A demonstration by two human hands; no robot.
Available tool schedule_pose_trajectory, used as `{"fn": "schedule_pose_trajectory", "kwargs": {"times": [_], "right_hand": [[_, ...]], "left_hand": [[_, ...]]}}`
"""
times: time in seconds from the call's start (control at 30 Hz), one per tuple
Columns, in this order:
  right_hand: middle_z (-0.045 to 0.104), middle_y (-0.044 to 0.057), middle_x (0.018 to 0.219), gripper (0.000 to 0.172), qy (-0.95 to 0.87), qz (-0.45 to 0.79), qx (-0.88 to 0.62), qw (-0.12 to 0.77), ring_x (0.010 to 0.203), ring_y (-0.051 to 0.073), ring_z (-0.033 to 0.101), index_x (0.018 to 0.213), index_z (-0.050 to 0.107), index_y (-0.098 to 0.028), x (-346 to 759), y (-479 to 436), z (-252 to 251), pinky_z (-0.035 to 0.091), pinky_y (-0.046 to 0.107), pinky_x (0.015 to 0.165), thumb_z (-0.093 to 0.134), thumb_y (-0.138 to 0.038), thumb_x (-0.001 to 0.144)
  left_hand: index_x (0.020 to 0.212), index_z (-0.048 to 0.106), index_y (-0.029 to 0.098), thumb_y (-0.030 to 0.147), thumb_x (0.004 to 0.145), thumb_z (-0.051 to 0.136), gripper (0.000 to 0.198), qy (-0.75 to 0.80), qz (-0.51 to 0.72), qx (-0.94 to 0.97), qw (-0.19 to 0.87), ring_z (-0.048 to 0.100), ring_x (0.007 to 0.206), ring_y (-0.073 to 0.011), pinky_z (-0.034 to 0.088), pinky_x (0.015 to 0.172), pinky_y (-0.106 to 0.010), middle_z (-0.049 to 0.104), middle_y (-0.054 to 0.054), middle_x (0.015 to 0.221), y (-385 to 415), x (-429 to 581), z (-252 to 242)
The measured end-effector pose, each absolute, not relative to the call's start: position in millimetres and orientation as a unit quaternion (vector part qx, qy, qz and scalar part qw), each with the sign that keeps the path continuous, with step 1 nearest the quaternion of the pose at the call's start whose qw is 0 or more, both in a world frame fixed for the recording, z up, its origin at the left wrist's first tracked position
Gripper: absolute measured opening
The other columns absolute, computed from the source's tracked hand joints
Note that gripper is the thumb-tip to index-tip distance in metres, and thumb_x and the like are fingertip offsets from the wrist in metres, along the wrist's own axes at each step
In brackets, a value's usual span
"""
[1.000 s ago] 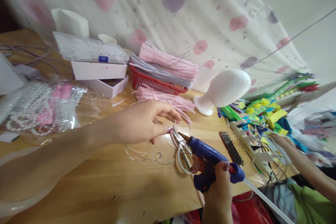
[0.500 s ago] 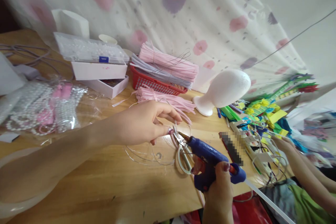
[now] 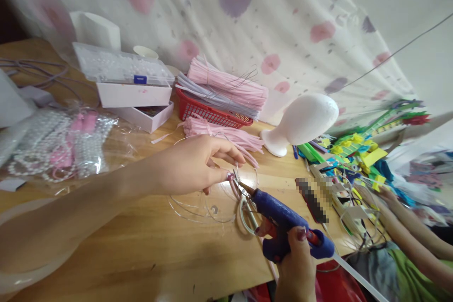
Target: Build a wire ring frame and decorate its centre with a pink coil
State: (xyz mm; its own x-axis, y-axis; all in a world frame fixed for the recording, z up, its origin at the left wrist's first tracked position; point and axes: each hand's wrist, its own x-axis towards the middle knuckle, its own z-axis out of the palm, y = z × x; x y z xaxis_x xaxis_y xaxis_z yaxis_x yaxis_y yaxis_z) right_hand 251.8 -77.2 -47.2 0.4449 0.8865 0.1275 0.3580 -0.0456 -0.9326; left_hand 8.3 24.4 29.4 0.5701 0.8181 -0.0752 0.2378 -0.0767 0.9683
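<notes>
My left hand point(image 3: 191, 165) has its thumb and fingertips pinched together on what looks like a thin wire point(image 3: 198, 219), whose loose loops hang over the tabletop; the exact point of grip is too fine to make out. My right hand point(image 3: 295, 264) is wrapped round the handle of a blue hot glue gun point(image 3: 281, 210), fingers at its trigger. A white glue stick point(image 3: 359, 276) sticks out of its back end. The nozzle points at the left fingertips and is very close to them. Beneath the nozzle lie white-handled scissors point(image 3: 243, 214), partly covered by the gun.
Pink stems point(image 3: 222, 134) lie bundled before a red basket point(image 3: 212, 113) of more stems. A white foam head point(image 3: 304, 120) stands behind. Bagged pearl strands point(image 3: 92, 151) and boxes point(image 3: 134, 94) are left. At right are a power strip point(image 3: 336, 203) and a co-worker's arms point(image 3: 403, 226).
The glue gun has dropped slightly, its nozzle still by my left fingertips. My left hand has hardly moved. The co-worker's hands at right have shifted.
</notes>
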Motion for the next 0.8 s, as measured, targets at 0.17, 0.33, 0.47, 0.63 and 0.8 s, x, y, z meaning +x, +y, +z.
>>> {"fn": "schedule_pose_trajectory", "kwargs": {"times": [0.17,0.33,0.47,0.63,0.8], "right_hand": [[0.063,0.005,0.055,0.05,-0.43,0.278,-0.657,0.554,0.05,0.017,0.055,0.069,0.067,-0.019,255,-77,-52,0.038,0.024,0.04,0.07,-0.069,0.071],[0.066,0.004,0.056,0.051,-0.385,0.283,-0.667,0.572,0.048,0.017,0.054,0.071,0.067,-0.019,268,-72,-64,0.039,0.025,0.04,0.078,-0.067,0.059],[0.064,0.004,0.055,0.046,-0.42,0.278,-0.65,0.569,0.05,0.016,0.053,0.063,0.063,-0.019,268,-71,-64,0.04,0.024,0.042,0.076,-0.064,0.065],[0.065,0.005,0.056,0.048,-0.413,0.281,-0.649,0.574,0.053,0.018,0.058,0.064,0.064,-0.018,266,-76,-63,0.039,0.023,0.041,0.076,-0.064,0.064],[0.06,0.003,0.05,0.048,-0.405,0.272,-0.649,0.584,0.051,0.018,0.058,0.063,0.063,-0.019,267,-70,-62,0.038,0.024,0.04,0.079,-0.064,0.061]], "left_hand": [[0.117,0.066,0.02,0.017,0.087,0.06,0.031,0.382,0.254,0.68,0.572,0.068,0.076,-0.0124,0.039,0.044,-0.014,0.073,-0.004,0.112,25,9,30],[0.117,0.067,0.022,0.02,0.086,0.061,0.032,0.373,0.252,0.698,0.557,0.067,0.069,-0.0122,0.04,0.044,-0.016,0.074,-0.003,0.105,25,8,29],[0.118,0.067,0.02,0.018,0.087,0.059,0.032,0.385,0.252,0.692,0.557,0.068,0.073,-0.0135,0.036,0.043,-0.016,0.073,-0.004,0.105,24,8,31],[0.119,0.066,0.021,0.019,0.088,0.06,0.031,0.38,0.252,0.696,0.555,0.067,0.076,-0.013,0.033,0.042,-0.015,0.073,-0.004,0.109,23,7,32],[0.118,0.067,0.021,0.021,0.088,0.061,0.03,0.396,0.248,0.693,0.549,0.063,0.067,-0.0097,0.037,0.044,-0.015,0.072,-0.005,0.116,22,8,32]]}}
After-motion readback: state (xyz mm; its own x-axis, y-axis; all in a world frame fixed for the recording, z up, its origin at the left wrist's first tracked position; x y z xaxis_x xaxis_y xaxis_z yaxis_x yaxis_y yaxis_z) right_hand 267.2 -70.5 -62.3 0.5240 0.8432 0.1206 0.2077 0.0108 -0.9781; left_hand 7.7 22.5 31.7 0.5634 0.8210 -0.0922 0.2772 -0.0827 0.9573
